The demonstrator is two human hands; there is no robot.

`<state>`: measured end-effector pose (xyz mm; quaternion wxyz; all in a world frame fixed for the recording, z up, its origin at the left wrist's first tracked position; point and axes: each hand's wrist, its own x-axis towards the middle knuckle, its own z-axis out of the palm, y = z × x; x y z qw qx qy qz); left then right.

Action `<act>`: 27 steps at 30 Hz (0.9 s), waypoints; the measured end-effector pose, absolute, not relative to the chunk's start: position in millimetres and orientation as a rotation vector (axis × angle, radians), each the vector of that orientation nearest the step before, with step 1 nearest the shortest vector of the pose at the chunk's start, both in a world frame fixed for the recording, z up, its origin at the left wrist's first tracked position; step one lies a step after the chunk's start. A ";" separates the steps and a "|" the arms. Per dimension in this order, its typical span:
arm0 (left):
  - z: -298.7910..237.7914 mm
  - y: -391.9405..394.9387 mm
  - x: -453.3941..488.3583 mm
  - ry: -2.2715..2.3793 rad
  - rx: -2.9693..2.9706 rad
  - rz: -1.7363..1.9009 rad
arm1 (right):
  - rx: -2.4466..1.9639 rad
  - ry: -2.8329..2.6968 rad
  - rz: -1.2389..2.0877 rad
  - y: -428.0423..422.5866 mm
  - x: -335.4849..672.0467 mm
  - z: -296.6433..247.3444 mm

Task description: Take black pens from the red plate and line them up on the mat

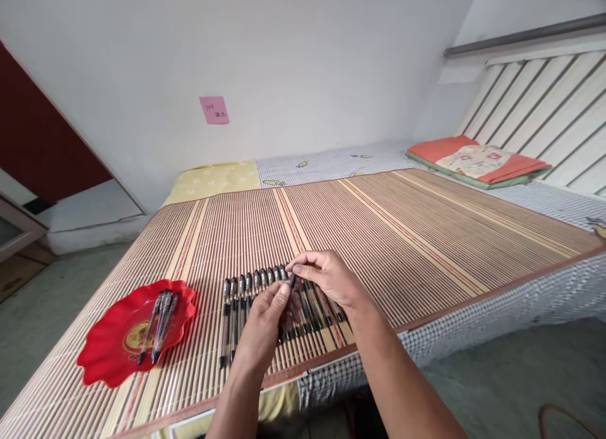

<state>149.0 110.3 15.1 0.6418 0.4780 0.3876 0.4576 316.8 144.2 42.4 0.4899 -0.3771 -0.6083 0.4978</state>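
Both hands meet above rows of pens on the slatted mat. My left hand (271, 310) is closed, thumb against fingers, on a slim black pen (293, 280). My right hand (324, 274) pinches the upper end of the same pen; whether that end is a separate cap I cannot tell. Beneath and left of my hands, black pen caps (249, 282) form a row, with clear-barrelled pens (224, 332) laid side by side below them. More pens (312, 310) lie to the right, partly covered by my hands and forearms.
A red scalloped plate (101, 351) on the left holds several pens (163, 319). The bamboo mat (379, 256) covers most of the bed. Folded orange and green bedding (478, 161) rests at the far right by a white slatted rail (553, 117). A pink note (214, 110) is on the wall.
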 end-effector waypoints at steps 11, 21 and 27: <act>23.5 107.7 153.7 0.748 0.904 0.970 | -0.839 -1.447 1.324 145.7 323.2 37.6; 13.7 110.4 151.3 0.845 1.055 1.113 | -0.850 -1.346 1.448 147.5 317.8 33.4; 16.8 109.2 151.3 0.749 0.993 1.034 | -0.736 -1.297 1.502 149.5 318.5 28.0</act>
